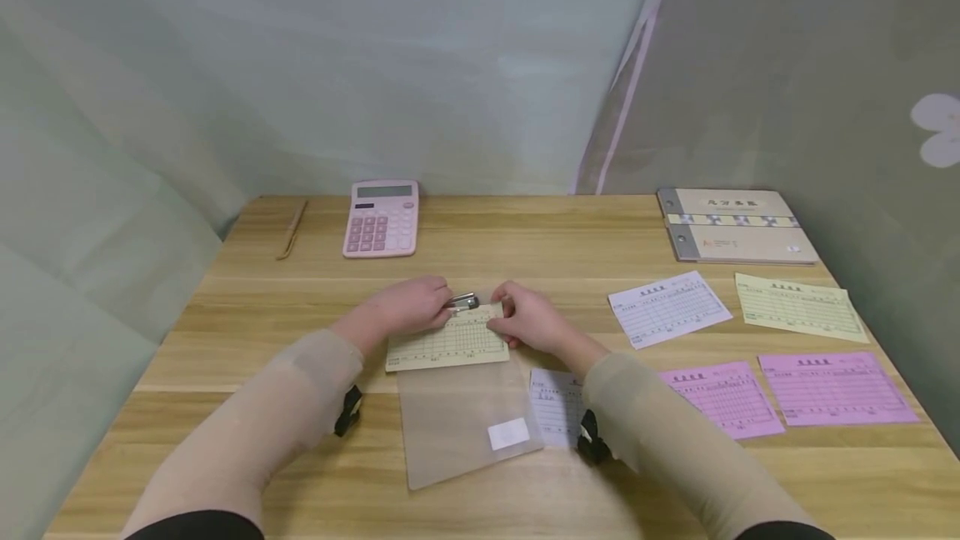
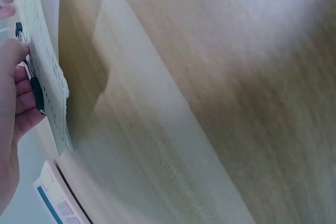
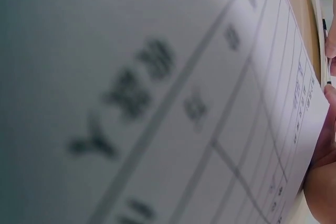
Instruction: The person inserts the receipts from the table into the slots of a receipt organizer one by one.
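A translucent clipboard (image 1: 457,423) with a small white label lies on the table, its metal clip (image 1: 462,302) at the far edge. Across its upper part rests a pale yellow form slip (image 1: 442,344). My left hand (image 1: 408,307) grips the clip; the left wrist view shows the thumb on the metal and fingers curled behind its black-ended clip bar (image 2: 35,90). With thumb and fingers, my right hand (image 1: 528,319) pinches the slip's upper right corner. Under my right forearm lies a white form slip (image 1: 551,407), partly hidden.
To the right lie another white slip (image 1: 667,309), a yellow slip (image 1: 798,308) and two pink slips, one the pink slip (image 1: 836,388) farthest right. A ledger book (image 1: 738,226) sits at the back right. A pink calculator (image 1: 382,219) and thin stick (image 1: 292,230) are at the back left.
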`<state>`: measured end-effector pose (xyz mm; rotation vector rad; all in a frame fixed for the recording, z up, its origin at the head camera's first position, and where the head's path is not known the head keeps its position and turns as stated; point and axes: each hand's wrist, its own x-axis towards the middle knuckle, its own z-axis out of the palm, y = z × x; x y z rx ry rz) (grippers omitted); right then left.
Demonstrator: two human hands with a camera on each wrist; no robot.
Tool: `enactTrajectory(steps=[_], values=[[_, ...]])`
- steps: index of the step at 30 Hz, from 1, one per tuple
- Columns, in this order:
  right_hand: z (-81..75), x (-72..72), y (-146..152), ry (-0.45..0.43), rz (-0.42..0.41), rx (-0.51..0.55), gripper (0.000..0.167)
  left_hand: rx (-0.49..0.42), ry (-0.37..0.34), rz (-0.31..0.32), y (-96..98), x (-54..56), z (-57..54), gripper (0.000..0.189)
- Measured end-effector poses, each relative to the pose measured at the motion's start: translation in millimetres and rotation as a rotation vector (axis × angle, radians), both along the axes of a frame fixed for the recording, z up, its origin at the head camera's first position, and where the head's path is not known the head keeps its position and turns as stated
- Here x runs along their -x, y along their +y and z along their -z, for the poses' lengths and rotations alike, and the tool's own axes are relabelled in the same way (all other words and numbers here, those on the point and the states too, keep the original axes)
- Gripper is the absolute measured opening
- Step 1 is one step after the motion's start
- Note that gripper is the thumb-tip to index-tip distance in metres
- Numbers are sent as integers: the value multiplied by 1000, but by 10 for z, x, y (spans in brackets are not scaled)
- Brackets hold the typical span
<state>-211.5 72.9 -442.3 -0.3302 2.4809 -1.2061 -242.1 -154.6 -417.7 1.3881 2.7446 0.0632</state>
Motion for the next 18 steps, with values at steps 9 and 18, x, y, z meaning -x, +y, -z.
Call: enactTrajectory(steps=[9,18], values=[[21,0,-1,11,-15,28,24,-6,21,12,3,11,10,14],[6,8,-17,6,-32,10,35,-4,-2,22,-8,41,4,11]])
